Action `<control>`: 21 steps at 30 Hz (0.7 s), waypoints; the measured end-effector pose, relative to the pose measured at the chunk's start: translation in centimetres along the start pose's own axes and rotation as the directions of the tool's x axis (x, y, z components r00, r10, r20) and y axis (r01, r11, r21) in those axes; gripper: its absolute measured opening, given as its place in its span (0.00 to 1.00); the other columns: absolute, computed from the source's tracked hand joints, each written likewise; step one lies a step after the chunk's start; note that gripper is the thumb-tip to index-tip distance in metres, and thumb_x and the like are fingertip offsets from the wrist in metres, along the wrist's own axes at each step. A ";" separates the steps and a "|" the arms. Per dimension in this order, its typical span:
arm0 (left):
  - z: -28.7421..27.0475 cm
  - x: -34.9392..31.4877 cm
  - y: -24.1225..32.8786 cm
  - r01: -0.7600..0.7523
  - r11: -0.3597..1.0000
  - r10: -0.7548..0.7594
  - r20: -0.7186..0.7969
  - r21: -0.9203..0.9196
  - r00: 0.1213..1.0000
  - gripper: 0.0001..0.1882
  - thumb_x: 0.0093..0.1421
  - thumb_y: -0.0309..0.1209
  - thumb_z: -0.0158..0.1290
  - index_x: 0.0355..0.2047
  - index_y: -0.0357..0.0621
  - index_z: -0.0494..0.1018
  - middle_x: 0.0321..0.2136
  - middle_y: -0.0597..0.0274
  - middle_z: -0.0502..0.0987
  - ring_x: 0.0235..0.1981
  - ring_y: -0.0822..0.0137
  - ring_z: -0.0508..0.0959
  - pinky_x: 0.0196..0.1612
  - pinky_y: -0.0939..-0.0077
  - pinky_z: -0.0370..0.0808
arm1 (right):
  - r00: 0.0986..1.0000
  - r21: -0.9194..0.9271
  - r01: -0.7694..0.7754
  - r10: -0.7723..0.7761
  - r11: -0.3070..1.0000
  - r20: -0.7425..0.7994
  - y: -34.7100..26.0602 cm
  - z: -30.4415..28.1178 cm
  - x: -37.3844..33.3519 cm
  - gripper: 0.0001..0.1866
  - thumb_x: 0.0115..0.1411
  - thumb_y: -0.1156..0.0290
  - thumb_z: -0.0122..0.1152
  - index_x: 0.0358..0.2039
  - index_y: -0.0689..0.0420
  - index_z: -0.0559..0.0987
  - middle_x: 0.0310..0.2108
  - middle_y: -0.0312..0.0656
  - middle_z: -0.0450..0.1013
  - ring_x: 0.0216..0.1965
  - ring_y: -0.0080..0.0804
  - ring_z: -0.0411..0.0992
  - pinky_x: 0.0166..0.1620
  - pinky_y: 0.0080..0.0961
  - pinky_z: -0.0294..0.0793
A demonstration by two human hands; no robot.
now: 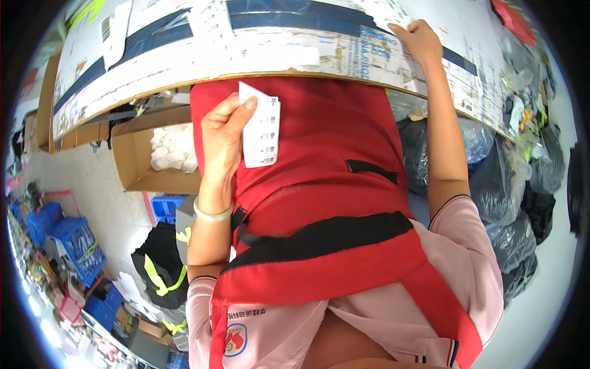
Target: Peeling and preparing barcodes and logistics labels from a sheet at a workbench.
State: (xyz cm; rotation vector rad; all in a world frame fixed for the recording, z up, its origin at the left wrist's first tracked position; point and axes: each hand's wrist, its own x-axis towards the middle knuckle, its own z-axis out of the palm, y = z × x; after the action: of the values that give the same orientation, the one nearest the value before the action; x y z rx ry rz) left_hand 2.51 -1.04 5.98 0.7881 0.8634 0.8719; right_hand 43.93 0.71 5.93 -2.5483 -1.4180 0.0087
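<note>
My left hand (227, 126) pinches a folded strip of white labels (262, 132) between thumb and fingers, in front of the red apron (319, 141). Small black printed marks run down the strip. On the far right part of the worn, white-topped table (276, 58) rests my right hand (423, 43), its fingers curled and its thumb pointing left. Whatever those fingers may hold is hidden. Close to them are a dark blue band of tape (313, 23) and a bright white sheet (387, 11).
A white printed strip (115, 34) lies at the table's left. Below the table's left edge, an open cardboard box (132, 157) holds crumpled white paper scraps. Blue crates (78, 246) stand on the left floor. Dark plastic bags (501, 178) crowd the right side.
</note>
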 end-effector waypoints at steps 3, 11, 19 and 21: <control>0.5 -0.4 0.4 0.001 1.000 0.000 -0.031 0.029 1.000 0.05 0.60 0.25 0.55 0.34 0.36 0.78 0.27 0.68 0.78 0.26 0.81 0.74 0.30 0.87 0.70 | 0.977 0.301 0.203 -0.173 0.932 -0.123 -4.1 -0.4 -3.1 0.18 0.55 0.53 0.65 0.31 0.58 0.79 0.22 0.34 0.74 0.23 0.20 0.71 0.28 0.18 0.68; 0.5 -0.3 0.1 -0.154 0.984 0.153 0.025 0.084 0.988 0.06 0.60 0.26 0.56 0.35 0.36 0.78 0.28 0.68 0.78 0.27 0.82 0.73 0.31 0.87 0.69 | 0.727 0.900 -0.198 -0.557 0.389 0.401 -16.6 -2.1 -14.9 0.09 0.59 0.68 0.62 0.35 0.61 0.80 0.27 0.32 0.75 0.25 0.15 0.69 0.29 0.13 0.70; 0.2 -0.4 -0.1 -0.215 0.935 0.221 0.013 0.281 0.975 0.07 0.62 0.28 0.54 0.33 0.35 0.78 0.27 0.69 0.77 0.24 0.83 0.71 0.29 0.87 0.68 | 0.804 0.900 0.204 -0.590 0.385 0.070 -16.8 0.0 -16.4 0.05 0.55 0.72 0.64 0.33 0.57 0.80 0.29 0.33 0.74 0.28 0.19 0.72 0.28 0.17 0.71; 0.3 -0.1 0.0 -0.006 1.000 0.007 -0.046 0.026 0.999 0.10 0.64 0.30 0.51 0.31 0.37 0.78 0.25 0.68 0.77 0.22 0.82 0.71 0.29 0.86 0.68 | 0.620 0.546 0.740 -0.712 0.392 -0.329 -17.2 0.3 -16.8 0.06 0.51 0.75 0.65 0.32 0.54 0.80 0.29 0.34 0.72 0.29 0.26 0.73 0.29 0.22 0.73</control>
State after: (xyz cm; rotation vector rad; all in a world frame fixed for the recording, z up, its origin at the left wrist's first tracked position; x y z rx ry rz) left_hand 2.73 -1.16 6.09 0.7964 0.9152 0.8891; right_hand 20.53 -4.61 7.33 -1.2039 -1.9686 0.2504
